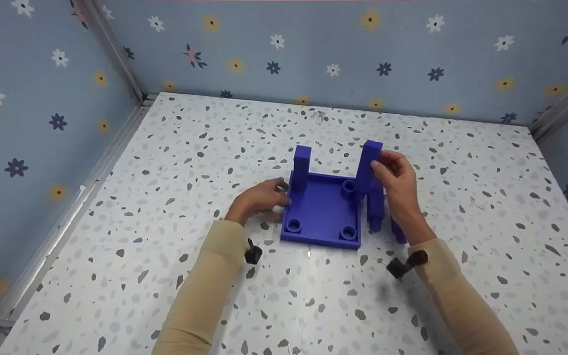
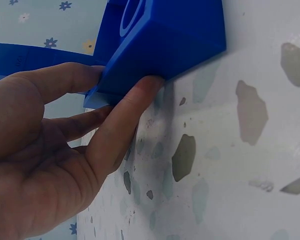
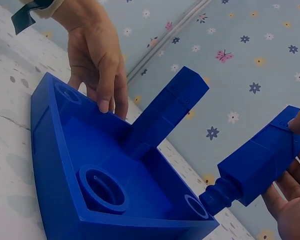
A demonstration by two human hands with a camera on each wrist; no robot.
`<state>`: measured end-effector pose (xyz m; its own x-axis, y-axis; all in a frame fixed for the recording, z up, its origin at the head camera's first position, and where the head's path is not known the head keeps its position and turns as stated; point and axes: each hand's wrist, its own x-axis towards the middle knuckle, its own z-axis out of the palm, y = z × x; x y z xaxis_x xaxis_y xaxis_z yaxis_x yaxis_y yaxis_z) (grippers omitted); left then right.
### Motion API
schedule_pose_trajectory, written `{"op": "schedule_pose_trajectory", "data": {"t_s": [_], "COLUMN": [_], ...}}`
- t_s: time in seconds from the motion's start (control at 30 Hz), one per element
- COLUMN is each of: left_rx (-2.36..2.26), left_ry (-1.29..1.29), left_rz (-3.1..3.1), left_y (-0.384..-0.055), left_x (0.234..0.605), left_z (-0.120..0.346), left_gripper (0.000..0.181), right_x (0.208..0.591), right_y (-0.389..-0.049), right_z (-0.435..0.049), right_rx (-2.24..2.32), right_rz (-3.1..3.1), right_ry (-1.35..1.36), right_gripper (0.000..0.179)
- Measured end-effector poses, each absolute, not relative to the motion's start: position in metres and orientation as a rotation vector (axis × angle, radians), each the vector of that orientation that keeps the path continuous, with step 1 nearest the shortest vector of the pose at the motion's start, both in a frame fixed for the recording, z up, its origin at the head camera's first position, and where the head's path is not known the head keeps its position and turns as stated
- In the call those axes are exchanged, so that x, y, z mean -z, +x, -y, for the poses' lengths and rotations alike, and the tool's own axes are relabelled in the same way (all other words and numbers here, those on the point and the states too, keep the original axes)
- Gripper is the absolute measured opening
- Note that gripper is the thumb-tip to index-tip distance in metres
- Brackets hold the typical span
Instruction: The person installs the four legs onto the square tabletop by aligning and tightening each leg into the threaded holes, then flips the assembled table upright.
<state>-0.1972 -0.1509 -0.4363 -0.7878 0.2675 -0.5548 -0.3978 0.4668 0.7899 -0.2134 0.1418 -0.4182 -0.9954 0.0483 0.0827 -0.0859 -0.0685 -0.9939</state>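
Observation:
A square blue toy tabletop lies underside up, with raised walls and round sockets at its corners. One blue leg stands upright in its back-left corner. My left hand holds the left wall, fingers and thumb against the outside and rim. In my right hand, another blue leg is pinched between thumb and fingers. Its threaded end points down, tilted, beside the back-right socket; whether they touch I cannot tell. Two front sockets hold no leg.
Right of the tabletop a loose blue leg lies on the speckled table. Another blue piece shows partly under my right wrist. Flower-patterned walls enclose the back and sides.

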Motion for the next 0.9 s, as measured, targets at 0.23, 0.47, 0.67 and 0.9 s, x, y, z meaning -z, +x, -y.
{"op": "schedule_pose_trajectory", "data": {"t_s": [0.23,0.47,0.67,0.9], "left_rx": [-1.356,-1.341,-1.375,-1.409], "left_ry": [-0.075,-0.079,-0.097,-0.101], "left_rz": [-2.108,-2.124,-2.095,-2.067], "left_y": [-0.196,-0.197,-0.198,-0.199], "left_x": [0.437,0.438,0.439,0.439], "left_z": [0.15,0.15,0.149,0.148], "left_gripper": [0.051,0.051,0.052,0.052], "right_x": [0.42,0.423,0.427,0.43], "right_y": [-0.216,-0.22,-0.221,-0.221], "right_z": [-0.138,-0.135,-0.134,-0.132], "right_rx": [-2.264,-2.284,-2.272,-2.263], "right_rz": [2.018,1.956,1.957,1.948], "right_ry": [0.101,0.129,0.18,0.216], "right_gripper": [0.032,0.03,0.031,0.033]}}
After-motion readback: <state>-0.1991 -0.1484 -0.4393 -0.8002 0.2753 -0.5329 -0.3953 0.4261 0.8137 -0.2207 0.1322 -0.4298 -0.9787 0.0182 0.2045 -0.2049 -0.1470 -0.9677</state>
